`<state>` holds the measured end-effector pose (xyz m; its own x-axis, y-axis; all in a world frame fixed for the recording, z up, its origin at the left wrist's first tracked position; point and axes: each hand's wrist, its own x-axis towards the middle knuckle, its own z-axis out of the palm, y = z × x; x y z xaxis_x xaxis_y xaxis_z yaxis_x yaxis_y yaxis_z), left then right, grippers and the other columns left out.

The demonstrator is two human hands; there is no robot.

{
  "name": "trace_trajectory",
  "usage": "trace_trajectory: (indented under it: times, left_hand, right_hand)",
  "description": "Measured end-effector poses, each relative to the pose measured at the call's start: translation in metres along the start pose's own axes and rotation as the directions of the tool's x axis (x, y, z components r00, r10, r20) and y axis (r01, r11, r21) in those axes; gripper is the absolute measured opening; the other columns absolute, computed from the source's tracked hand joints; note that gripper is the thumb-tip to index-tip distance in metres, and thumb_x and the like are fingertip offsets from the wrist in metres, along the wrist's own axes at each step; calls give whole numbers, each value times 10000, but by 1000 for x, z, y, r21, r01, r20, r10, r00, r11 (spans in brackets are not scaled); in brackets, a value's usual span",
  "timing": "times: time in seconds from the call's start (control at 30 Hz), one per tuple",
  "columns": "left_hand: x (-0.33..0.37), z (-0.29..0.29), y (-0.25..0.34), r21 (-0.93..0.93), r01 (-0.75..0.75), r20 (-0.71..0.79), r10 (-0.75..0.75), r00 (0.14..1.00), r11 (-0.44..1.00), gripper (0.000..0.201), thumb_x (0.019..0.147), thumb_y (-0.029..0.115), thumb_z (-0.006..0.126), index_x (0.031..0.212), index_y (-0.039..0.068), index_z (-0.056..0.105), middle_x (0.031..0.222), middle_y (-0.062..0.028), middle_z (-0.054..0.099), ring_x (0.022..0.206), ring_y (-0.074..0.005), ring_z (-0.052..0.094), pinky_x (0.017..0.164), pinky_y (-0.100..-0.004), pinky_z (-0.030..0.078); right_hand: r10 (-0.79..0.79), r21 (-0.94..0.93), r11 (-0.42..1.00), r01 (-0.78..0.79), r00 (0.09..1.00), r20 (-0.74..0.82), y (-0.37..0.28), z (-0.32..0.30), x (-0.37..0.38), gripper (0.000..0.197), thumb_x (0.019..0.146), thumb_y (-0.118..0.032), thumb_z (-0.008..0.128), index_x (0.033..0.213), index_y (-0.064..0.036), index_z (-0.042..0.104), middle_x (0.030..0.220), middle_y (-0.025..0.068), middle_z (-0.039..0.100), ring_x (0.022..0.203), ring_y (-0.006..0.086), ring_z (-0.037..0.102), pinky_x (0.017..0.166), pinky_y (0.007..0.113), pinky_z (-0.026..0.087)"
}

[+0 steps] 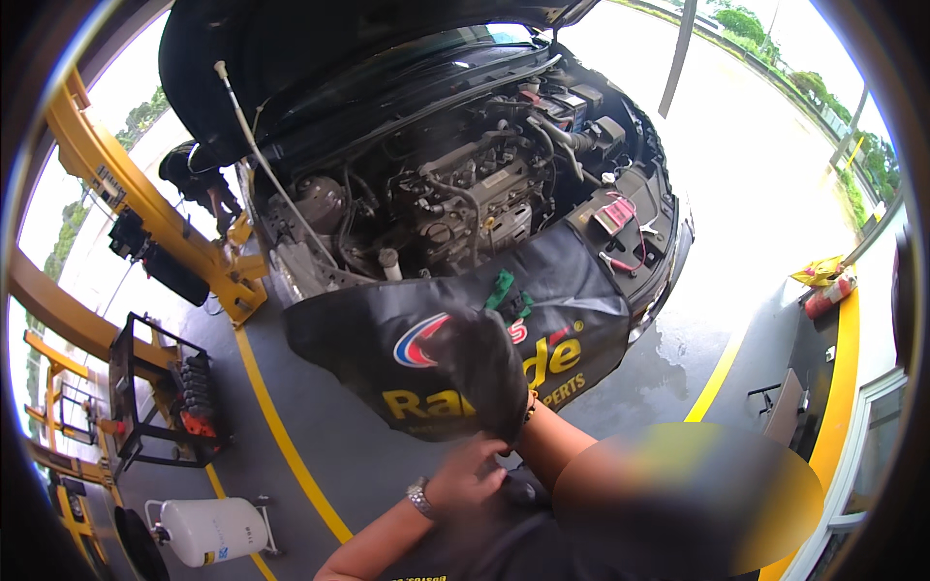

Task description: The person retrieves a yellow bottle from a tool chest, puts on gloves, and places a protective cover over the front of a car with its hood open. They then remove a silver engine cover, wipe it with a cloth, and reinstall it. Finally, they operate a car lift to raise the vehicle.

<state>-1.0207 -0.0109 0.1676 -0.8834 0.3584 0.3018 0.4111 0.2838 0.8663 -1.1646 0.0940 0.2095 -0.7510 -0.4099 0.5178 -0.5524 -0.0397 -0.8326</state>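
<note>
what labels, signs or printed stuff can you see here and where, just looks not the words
Fender cover: draped over the car's front, black, with a red-white-blue oval logo and yellow lettering.
White tank: floor at lower left, small blue label.
Yellow lift post: left, small pale sticker.
Right hand in a black glove, left hand tugging it.

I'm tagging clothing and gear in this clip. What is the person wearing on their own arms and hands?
The right hand is covered by a loose dark glove, with a gold-coloured band at its wrist. The left hand is bare and has a silvery metal wristwatch on its wrist. Both forearms are bare, with no sleeves visible.
</note>
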Motion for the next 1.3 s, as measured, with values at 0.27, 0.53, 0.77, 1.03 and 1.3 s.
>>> trace_trajectory:
  times: [0.27,0.53,0.77,1.03,1.3]
  left_hand:
    - [110,-56,-127,-48,205,-600,-193,776,978,146,859,-15,601,993,13,651,927,-123,673,798,-246,654,741,-321,513]
    - [135,-68,-200,399,345,-770,107,628,850,109,841,-40,586,938,-9,625,841,-162,660,749,-328,657,689,-370,530]
    - [141,-61,-199,457,496,-802,100,590,738,104,852,-37,566,939,-10,616,838,-164,657,718,-310,655,659,-357,524]
    - [145,-58,-203,493,537,-785,83,614,685,114,834,-50,557,932,-17,605,830,-177,652,703,-318,638,639,-367,516]
    - [145,-57,-201,492,561,-792,75,606,666,118,811,-42,584,923,-26,617,824,-179,651,712,-350,644,667,-398,535]
  right_hand:
    - [-128,-240,965,106,989,-75,131,-80,85,568,949,-136,587,1474,-58,386,1307,208,578,1008,267,665,770,295,538]
    - [-41,-689,693,212,966,256,316,-152,297,283,877,-189,612,1146,-158,696,1063,162,687,995,378,646,835,432,524]
    - [254,-657,396,642,611,750,361,-111,390,234,873,-250,591,1056,-164,708,1043,72,719,968,274,694,824,407,546]
    - [232,-599,410,688,557,798,369,-109,400,292,940,-356,492,1099,-215,693,1060,73,714,995,270,686,848,374,539]
    - [444,-718,425,551,564,696,342,-131,409,257,927,-336,555,1118,-244,701,1108,40,709,1013,269,678,852,358,542]
